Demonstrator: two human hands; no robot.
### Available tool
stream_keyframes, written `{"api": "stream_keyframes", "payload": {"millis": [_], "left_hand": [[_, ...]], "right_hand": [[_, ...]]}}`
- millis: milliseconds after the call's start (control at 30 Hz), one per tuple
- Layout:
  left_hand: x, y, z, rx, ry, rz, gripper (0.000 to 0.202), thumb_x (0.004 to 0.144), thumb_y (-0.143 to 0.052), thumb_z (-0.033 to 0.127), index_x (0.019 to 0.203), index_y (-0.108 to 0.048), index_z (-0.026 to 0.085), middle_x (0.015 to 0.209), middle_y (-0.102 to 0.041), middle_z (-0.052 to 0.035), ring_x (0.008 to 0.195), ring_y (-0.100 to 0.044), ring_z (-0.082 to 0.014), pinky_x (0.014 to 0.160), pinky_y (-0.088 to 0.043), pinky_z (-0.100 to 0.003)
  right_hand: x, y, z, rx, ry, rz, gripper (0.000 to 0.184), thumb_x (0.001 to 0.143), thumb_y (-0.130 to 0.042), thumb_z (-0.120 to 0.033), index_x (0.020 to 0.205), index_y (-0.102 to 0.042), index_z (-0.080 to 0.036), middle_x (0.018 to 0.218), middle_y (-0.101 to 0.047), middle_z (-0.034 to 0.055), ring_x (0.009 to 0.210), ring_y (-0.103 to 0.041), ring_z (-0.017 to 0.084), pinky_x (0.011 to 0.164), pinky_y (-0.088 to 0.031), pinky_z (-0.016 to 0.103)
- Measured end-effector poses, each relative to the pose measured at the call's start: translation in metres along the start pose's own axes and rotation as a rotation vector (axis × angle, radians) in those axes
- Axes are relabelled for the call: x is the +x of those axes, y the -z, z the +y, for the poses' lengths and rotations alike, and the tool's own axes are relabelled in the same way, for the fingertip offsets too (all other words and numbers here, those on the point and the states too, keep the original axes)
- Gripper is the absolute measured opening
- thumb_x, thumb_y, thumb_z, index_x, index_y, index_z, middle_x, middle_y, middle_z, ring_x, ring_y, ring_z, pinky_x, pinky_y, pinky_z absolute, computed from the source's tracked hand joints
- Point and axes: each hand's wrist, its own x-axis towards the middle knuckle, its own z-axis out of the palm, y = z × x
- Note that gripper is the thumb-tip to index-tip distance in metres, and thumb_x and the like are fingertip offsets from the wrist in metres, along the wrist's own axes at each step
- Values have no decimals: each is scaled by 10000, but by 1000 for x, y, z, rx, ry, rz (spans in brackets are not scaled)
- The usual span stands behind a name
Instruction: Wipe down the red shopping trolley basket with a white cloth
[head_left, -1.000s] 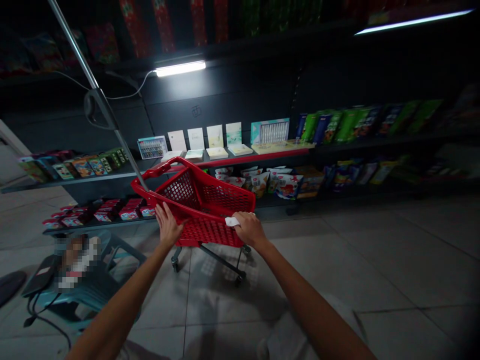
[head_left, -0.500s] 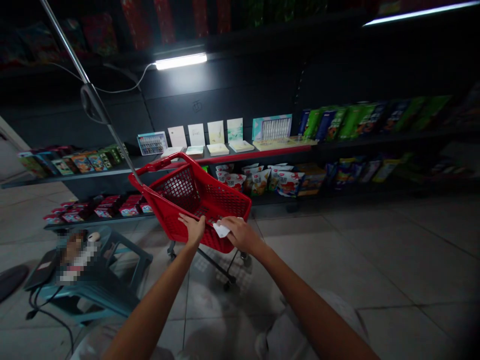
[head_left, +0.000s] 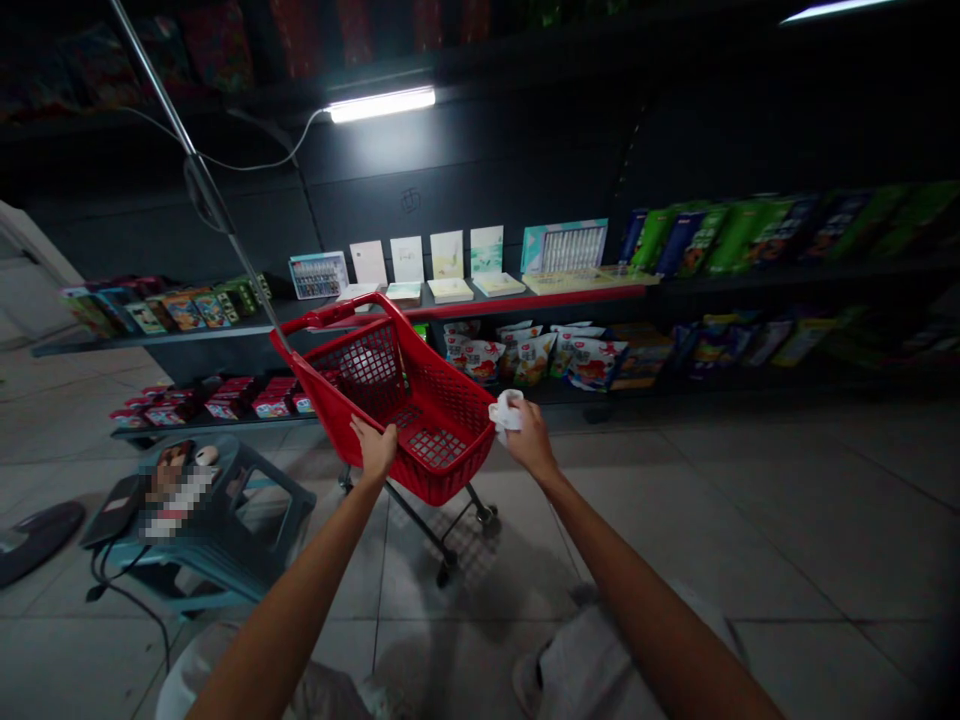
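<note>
Looming there is dark shelving (head_left: 495, 180), with a red shopping cart (head_left: 442, 385) standing just in front. At the cart's near side rests the left hand (head_left: 377, 448), fingers loosely spread; by its front corner, the right hand (head_left: 531, 438) has fingers curled around a crumpled white cloth (head_left: 508, 408).

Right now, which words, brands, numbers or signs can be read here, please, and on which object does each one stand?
No text can be read with certainty.
Red cart: no lettering I can make out.
Snack bags: print too small and blurred.
Green and blue packs: too dark.
Dark back panel: small boxy mark, unclear.
</note>
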Motion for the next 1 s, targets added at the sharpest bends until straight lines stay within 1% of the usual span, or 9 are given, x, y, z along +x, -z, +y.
{"api": "stream_keyframes", "payload": {"millis": [100,200,333,433,600,667,767,900,1000], "left_hand": [[-4,3,2,5,27,56,892,868,-511,343,1591,-105,16,1664,-113,-223,1535,-171,-297,1242,-203,-392],[-10,5,6,14,44,100,844,883,-470,341,1595,-137,33,1650,-194,-216,1507,-269,-307,1226,-249,-399],[-16,8,11,34,69,119,819,885,-456,338,1597,-162,58,1615,-296,-217,1473,-344,-320,1198,-304,-417],[-16,10,13,51,77,120,800,890,-448,340,1593,-182,68,1619,-285,-218,1469,-351,-325,1190,-312,-420],[-12,12,9,52,72,120,802,890,-446,343,1595,-176,72,1621,-282,-214,1473,-344,-324,1197,-299,-412],[-10,12,6,41,65,115,803,890,-452,345,1595,-179,75,1622,-282,-212,1477,-336,-324,1198,-296,-414],[-8,12,3,23,49,106,811,889,-467,354,1592,-177,72,1622,-279,-215,1489,-309,-324,1205,-284,-415],[-10,13,2,20,38,105,808,894,-461,359,1592,-175,70,1628,-258,-222,1491,-300,-335,1208,-275,-434],[-11,13,2,21,27,87,820,896,-456,364,1595,-157,58,1631,-243,-226,1494,-293,-333,1212,-268,-424]], "right_hand": [[-31,-34,-2,66,-184,135,463,734,-535,-185,1194,-569,-142,1126,-575,145,1063,-549,266,985,-456,427],[-70,-63,-14,177,-319,201,491,718,-541,-215,1204,-535,-144,1135,-564,145,1065,-546,270,986,-451,435],[-114,-78,-42,249,-340,207,422,726,-566,-239,1141,-538,-174,1143,-539,129,1074,-544,265,994,-452,437],[-137,-75,-67,269,-209,106,374,744,-543,-184,1117,-545,-203,1146,-521,96,1095,-540,244,1004,-456,419],[-155,-67,-91,201,-51,-38,522,679,-517,-30,1145,-586,-254,1261,-479,67,1232,-491,232,1084,-426,411],[-153,-62,-91,142,69,-78,490,712,-540,-12,1119,-627,-270,1295,-485,63,1262,-469,247,1100,-419,437],[-144,-54,-88,70,347,-157,399,844,-596,-83,1176,-664,-293,1288,-541,76,1282,-462,266,1121,-412,471],[-137,-56,-77,-43,765,-271,400,928,-591,-147,1291,-647,-306,1281,-624,53,1274,-510,236,1114,-455,413],[-139,-68,-59,-122,900,-293,268,931,-598,-142,1151,-715,-239,1311,-645,49,1241,-561,222,1049,-519,368]]}}
